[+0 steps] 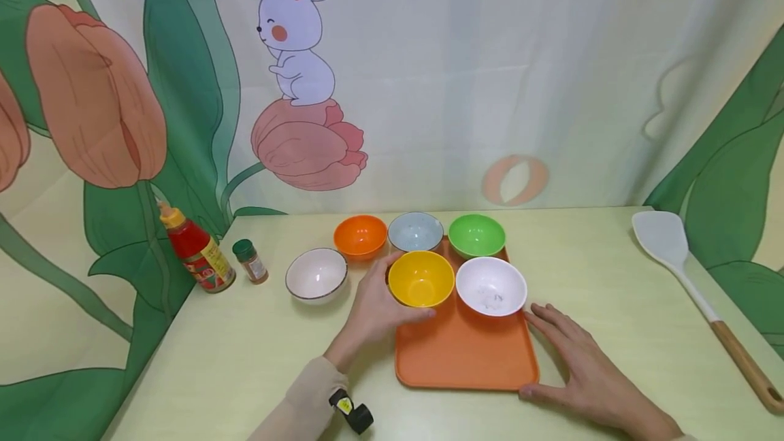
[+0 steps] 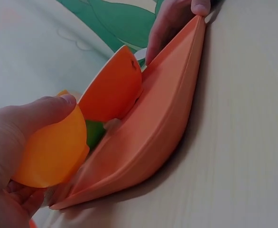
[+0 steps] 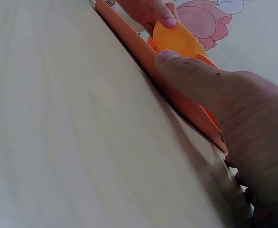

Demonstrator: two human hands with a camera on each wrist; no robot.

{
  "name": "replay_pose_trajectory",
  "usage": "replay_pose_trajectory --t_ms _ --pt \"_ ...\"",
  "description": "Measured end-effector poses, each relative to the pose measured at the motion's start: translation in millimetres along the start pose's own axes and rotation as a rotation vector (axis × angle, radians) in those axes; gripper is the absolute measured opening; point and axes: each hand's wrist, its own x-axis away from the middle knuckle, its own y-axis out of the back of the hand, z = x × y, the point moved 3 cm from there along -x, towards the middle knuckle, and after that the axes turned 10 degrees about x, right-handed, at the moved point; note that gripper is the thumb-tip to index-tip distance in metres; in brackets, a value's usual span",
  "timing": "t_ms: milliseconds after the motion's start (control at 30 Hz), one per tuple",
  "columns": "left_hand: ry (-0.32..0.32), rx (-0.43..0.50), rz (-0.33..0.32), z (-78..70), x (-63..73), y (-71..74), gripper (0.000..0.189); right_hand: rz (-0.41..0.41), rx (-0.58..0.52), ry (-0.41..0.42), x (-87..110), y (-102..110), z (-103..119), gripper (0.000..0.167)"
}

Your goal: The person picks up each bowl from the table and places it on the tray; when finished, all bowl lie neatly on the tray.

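My left hand (image 1: 375, 305) grips a yellow bowl (image 1: 421, 279) by its left side, thumb along the near side, over the left part of an orange tray (image 1: 467, 359). The left wrist view shows the yellow bowl (image 2: 58, 147) tilted in that frame, thumb near its rim. Whether it touches the tray is unclear. Right of it on the tray sits a bowl (image 1: 491, 286), white inside and orange outside. A green bowl (image 1: 477, 235) and a grey-blue bowl (image 1: 416, 231) stand at the tray's far end. My right hand (image 1: 578, 366) rests with loosely spread fingers at the tray's right edge.
An orange bowl (image 1: 360, 237) and a dark-rimmed white bowl (image 1: 316, 275) stand left of the tray. Further left are a green-capped spice jar (image 1: 250, 262) and a red sauce bottle (image 1: 199, 250). A wooden-handled spatula (image 1: 692, 284) lies at the right. A printed curtain (image 1: 453, 87) hangs behind.
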Motion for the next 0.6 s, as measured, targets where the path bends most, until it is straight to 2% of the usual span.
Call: replay_pose_trajectory --t_ms 300,600 --pt "-0.002 -0.014 0.029 9.1 -4.0 -6.3 0.121 -0.014 0.005 0.018 0.7 0.1 -0.3 0.118" --pt "-0.02 -0.036 0.036 7.8 -4.2 -6.1 0.126 0.015 -0.002 -0.002 -0.2 1.9 -0.9 0.119"
